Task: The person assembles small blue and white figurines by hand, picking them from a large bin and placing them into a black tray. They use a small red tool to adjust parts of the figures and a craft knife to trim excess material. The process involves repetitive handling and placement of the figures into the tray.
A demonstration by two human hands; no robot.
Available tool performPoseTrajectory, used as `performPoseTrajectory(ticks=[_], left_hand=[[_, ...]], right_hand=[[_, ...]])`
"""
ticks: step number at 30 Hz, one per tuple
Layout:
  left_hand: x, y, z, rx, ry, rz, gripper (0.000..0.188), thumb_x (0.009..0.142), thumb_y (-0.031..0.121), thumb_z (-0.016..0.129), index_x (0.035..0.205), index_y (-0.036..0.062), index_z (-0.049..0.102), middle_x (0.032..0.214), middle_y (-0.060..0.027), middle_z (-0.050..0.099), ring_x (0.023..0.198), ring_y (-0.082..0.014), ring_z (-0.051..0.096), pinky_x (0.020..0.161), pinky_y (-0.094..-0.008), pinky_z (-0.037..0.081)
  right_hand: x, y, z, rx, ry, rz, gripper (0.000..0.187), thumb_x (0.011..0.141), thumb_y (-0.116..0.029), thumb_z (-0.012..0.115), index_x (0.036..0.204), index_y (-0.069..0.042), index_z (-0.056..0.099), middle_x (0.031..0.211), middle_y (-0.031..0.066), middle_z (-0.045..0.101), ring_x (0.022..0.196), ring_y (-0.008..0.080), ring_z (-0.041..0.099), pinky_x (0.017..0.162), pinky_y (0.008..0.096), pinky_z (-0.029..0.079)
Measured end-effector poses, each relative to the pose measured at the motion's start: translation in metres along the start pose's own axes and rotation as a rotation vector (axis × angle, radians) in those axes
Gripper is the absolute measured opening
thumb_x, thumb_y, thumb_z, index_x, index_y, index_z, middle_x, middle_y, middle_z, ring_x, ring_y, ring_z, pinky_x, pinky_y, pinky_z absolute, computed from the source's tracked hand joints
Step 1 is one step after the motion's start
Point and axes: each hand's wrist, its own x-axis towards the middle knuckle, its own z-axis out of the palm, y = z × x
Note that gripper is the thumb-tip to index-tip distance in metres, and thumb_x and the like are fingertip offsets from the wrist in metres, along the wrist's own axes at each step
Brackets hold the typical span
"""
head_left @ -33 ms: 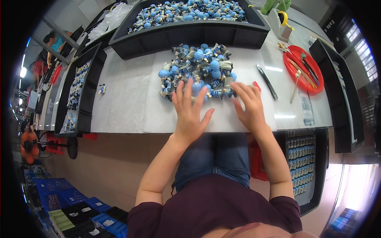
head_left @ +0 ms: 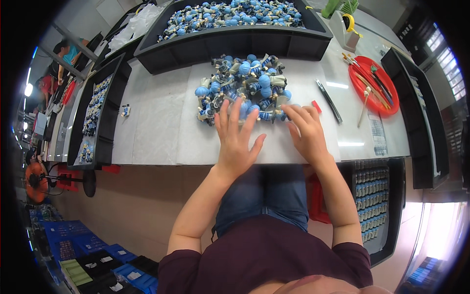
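A pile of small figurines (head_left: 245, 68) with blue heads, striped bodies and grey parts lies on the white table covering. My left hand (head_left: 235, 137) rests over the pile's near edge, its fingers spread and stretched out. Beside the near right corner is my right hand (head_left: 306, 132), fingers extended and thumb apart, fingertips at the outermost figurines. Neither hand has anything gripped. Whether the fingertips press on the figurines under them cannot be made out. A little red piece (head_left: 316, 106) lies just beyond my right fingers.
Behind the pile stands a large black bin (head_left: 235, 44) full of figurines. Another black tray (head_left: 105, 142) is at left, near a lone figurine (head_left: 126, 110). To the right lie a dark pen-like tool (head_left: 329, 100) and a red oval tray (head_left: 360, 68) with brushes.
My right hand has shifted slightly left, uncovering more of the red piece. My left hand has barely moved, a touch to the right. The pile looks almost the same.
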Motion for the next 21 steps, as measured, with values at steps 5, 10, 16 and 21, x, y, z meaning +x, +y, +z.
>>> performPoseTrajectory(ticks=[5,10,16,21], left_hand=[[0.006,0.0,0.004,-0.212,0.114,0.118,0.051,0.074,0.003,0.066,0.122,0.0039,0.049,0.127,-0.019,0.047,0.118,-0.0355,0.043,0.097,-0.0422,0.035],[0.008,0.025,0.02,-1.023,-0.093,-0.351,0.039,0.088,0.002,0.052,0.127,-0.0004,0.044,0.124,-0.0165,0.051,0.106,-0.0228,0.056,0.09,-0.0323,0.044],[0.03,0.025,0.04,-1.537,-0.07,-0.637,0.042,0.096,0.017,0.045,0.135,0.0029,0.037,0.126,-0.0129,0.049,0.105,-0.0184,0.054,0.086,-0.0317,0.047],[0.025,0.025,0.034,-1.631,-0.255,-0.822,0.039,0.097,0.021,0.043,0.132,0.0036,0.042,0.119,-0.0063,0.052,0.097,-0.0116,0.054,0.084,-0.029,0.046]], right_hand=[[-0.017,0.013,0.0,0.409,0.267,0.366,0.038,0.081,0.006,0.057,0.117,-0.001,0.051,0.105,0.0102,0.056,0.085,0.021,0.057,0.077,0.0314,0.049],[-0.018,-0.014,-0.002,1.356,0.367,0.786,0.041,0.087,0.001,0.053,0.126,0.0,0.041,0.108,0.0104,0.051,0.088,0.0156,0.058,0.082,0.0304,0.05],[-0.023,-0.027,0.014,1.327,0.362,0.731,0.043,0.084,0.004,0.058,0.122,0.0,0.037,0.109,0.0112,0.05,0.093,0.0181,0.06,0.081,0.0293,0.051],[-0.022,-0.033,0.011,0.872,0.358,0.484,0.039,0.076,0.004,0.068,0.112,0.004,0.052,0.098,0.0058,0.052,0.079,0.0076,0.053,0.064,0.0193,0.048]])
